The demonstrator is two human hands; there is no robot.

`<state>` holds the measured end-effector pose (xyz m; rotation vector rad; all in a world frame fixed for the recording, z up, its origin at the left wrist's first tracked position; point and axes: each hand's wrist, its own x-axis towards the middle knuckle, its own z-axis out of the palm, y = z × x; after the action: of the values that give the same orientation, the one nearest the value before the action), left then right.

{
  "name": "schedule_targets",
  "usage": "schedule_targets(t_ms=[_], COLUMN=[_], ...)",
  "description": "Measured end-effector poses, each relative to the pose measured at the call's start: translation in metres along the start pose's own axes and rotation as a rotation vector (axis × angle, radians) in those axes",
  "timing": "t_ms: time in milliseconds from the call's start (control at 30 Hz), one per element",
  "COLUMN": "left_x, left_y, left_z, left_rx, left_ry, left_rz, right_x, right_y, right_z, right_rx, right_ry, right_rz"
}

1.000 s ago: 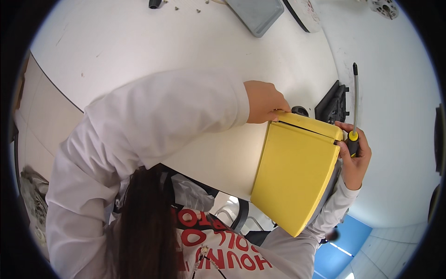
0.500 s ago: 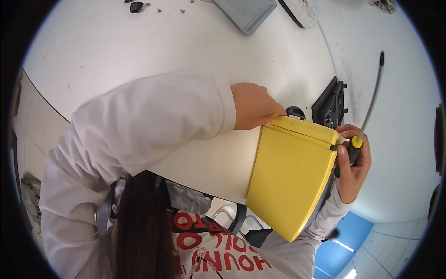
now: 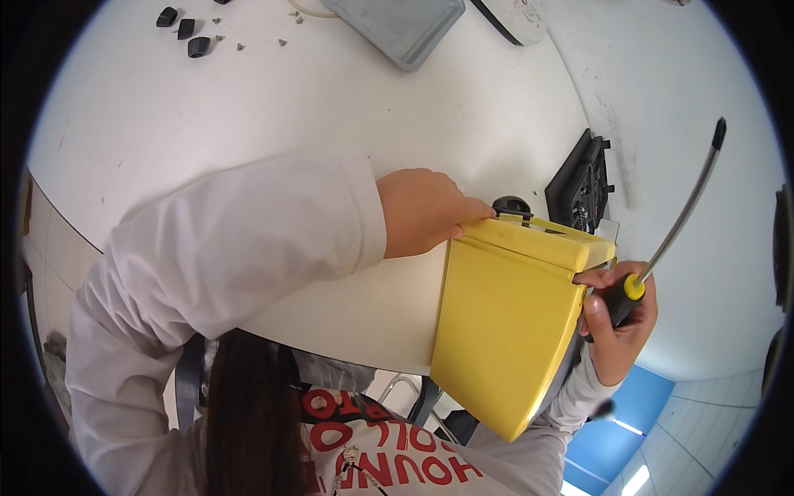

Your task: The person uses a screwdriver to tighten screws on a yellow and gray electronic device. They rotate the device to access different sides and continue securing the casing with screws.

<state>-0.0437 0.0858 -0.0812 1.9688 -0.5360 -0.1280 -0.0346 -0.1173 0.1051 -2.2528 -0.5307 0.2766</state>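
My left hand (image 3: 426, 211) grips the top left edge of a yellow plastic casing (image 3: 504, 326) that stands tilted against the white table's (image 3: 248, 124) front edge. My right hand (image 3: 620, 322) is closed on a screwdriver (image 3: 674, 223) with a black and yellow handle, its long metal shaft pointing up and to the right. The thumb of that hand also presses against the casing's right edge. A small black round part (image 3: 511, 204) shows just behind the casing's top.
A black ribbed part (image 3: 579, 182) lies on the table behind the casing. A grey flat lid (image 3: 401, 25) sits at the far edge, with small black caps (image 3: 186, 29) and loose screws (image 3: 285, 37) at the far left. Blue floor shows at the lower right.
The screwdriver has swung from lying along the casing to pointing up and right. The view has shifted so that the casing and both hands sit lower in the picture.
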Motion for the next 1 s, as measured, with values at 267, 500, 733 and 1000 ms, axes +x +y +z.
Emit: schedule_targets(t_ms=[267, 500, 733, 1000], left_x=[0.003, 0.006, 0.006, 0.003], left_y=[-0.001, -0.006, -0.006, -0.004], left_z=[-0.002, -0.002, 0.006, 0.003], left_rx=[-0.058, -0.090, 0.027, 0.073], left_ry=[-0.008, -0.013, 0.010, 0.012], left_rz=[0.034, 0.053, 0.075, 0.168], right_x=[-0.011, -0.008, -0.004, -0.010], right_y=[0.006, 0.012, 0.021, 0.015], right_z=[0.001, 0.002, -0.005, -0.004], right_rx=[0.073, 0.080, -0.013, -0.087], right_ry=[0.017, 0.012, -0.034, 0.021], right_rz=[-0.074, -0.158, -0.235, -0.193])
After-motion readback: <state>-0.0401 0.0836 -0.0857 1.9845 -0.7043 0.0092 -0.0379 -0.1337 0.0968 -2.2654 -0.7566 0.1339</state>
